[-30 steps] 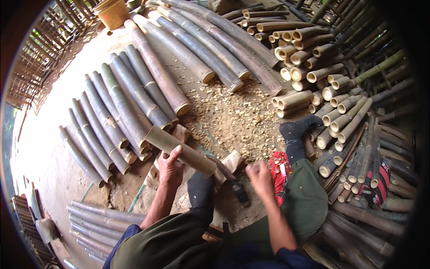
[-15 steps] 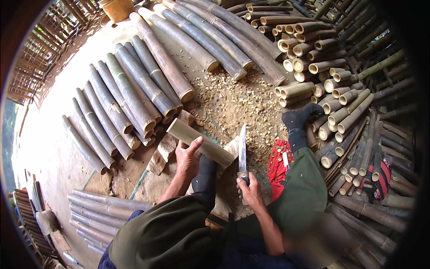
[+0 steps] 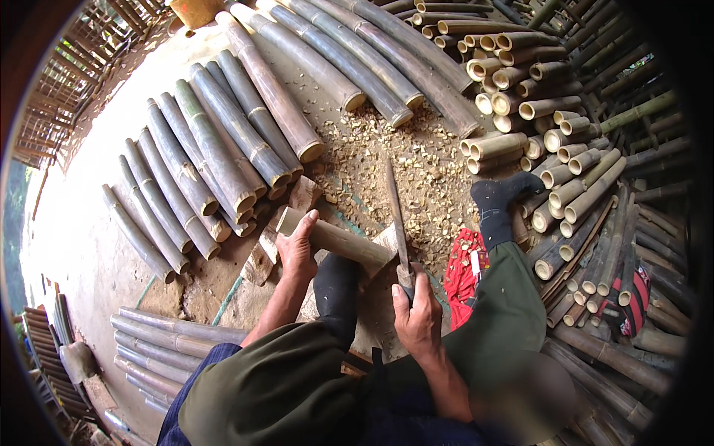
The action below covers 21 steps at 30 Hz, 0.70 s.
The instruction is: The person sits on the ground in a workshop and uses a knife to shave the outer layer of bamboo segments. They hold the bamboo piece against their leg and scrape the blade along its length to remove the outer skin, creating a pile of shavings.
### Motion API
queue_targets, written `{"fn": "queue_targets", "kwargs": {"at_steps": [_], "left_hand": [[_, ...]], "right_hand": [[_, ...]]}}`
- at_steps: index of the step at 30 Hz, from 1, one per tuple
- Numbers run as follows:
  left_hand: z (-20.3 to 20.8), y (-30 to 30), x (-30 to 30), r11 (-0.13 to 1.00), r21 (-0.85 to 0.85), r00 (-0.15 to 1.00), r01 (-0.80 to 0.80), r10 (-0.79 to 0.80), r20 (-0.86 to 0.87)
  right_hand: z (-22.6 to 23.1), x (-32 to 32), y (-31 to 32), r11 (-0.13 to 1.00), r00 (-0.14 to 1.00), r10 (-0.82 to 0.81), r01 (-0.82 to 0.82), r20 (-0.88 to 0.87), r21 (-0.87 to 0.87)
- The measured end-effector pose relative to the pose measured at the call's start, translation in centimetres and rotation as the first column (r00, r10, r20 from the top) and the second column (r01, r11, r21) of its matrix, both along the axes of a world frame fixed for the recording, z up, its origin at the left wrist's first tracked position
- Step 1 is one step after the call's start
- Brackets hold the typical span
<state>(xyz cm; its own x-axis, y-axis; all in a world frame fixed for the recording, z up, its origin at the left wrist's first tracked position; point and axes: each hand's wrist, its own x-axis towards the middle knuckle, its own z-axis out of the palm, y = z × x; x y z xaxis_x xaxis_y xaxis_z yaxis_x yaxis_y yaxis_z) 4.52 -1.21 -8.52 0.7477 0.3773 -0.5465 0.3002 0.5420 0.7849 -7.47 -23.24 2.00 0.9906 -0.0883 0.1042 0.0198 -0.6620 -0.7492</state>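
We'd guess we're midway, long poles (image 3: 236, 123) front-left probably still to do, shorter tubes (image 3: 595, 189) piled right, a red cloth (image 3: 461, 276) crowding our right foot (image 3: 493, 204), one bamboo piece (image 3: 346, 244) gripped in our left hand (image 3: 297, 250), a knife (image 3: 397, 219) clutched upright-ish in our right hand (image 3: 418, 318) near its end, chips (image 3: 420, 163) strewn ahead.

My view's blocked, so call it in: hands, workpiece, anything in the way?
Left hand gripping short bamboo piece. Right hand holding knife, tip pointing away. Pale chips lie scattered ahead; none seen blocking either hand.
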Motion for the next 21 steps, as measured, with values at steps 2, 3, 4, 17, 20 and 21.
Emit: {"fn": "queue_targets", "kwargs": {"at_steps": [2,3,4,17,20,21], "left_hand": [[0.6,-0.1,0.1,1.000,0.006,1.000,0.023,-0.023,0.001],[0.8,-0.3,0.3,1.000,0.017,1.000,0.026,-0.026,-0.001],[0.9,-1.0,0.3,0.999,0.018,0.999,0.040,-0.040,-0.007],[1.2,-2.0,0.8,0.982,0.173,0.993,0.080,-0.093,0.067],[1.7,-1.7,0.2,0.984,0.166,0.994,0.068,-0.081,0.070],[1.6,-1.5,0.7,0.987,0.145,0.995,0.069,-0.078,0.060]], "right_hand": [[-1.8,-0.8,-0.1,0.999,0.999,-0.029,0.029,0.023,0.036],[-3.5,-1.3,-0.2,0.998,0.998,-0.047,0.045,0.036,0.052],[-6.8,-1.9,-1.1,0.998,0.986,-0.053,0.047,-0.160,-0.043],[-10.5,-1.6,-1.9,0.967,0.894,-0.066,-0.052,-0.444,-0.249],[-6.0,-0.4,-0.8,0.986,0.907,-0.031,-0.040,-0.420,-0.159],[-4.2,0.0,-0.3,0.991,0.940,-0.024,-0.022,-0.341,-0.130]]}}
